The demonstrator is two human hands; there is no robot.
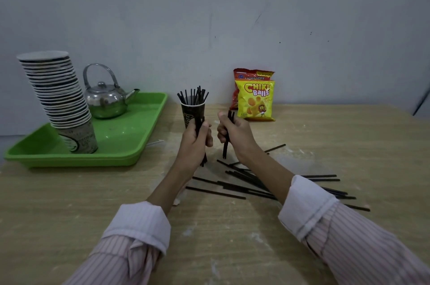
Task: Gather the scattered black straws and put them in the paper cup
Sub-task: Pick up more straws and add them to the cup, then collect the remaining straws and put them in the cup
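A dark paper cup [189, 113] stands upright at the table's middle, with several black straws [194, 96] sticking out of it. Just in front of the cup, my left hand [196, 139] is closed around a small upright bundle of black straws [203, 160]. My right hand [235, 134], a little to the right, grips a few more black straws [225, 147] held nearly vertical. Several loose black straws [246, 183] lie scattered on the wood below and right of my right forearm, partly hidden by it.
A green tray [130, 136] at the left holds a tall leaning stack of paper cups [60, 98] and a metal kettle [105, 101]. Two snack bags [254, 98] lean on the wall behind my right hand. The wooden table [69, 203] meets the wall at the back.
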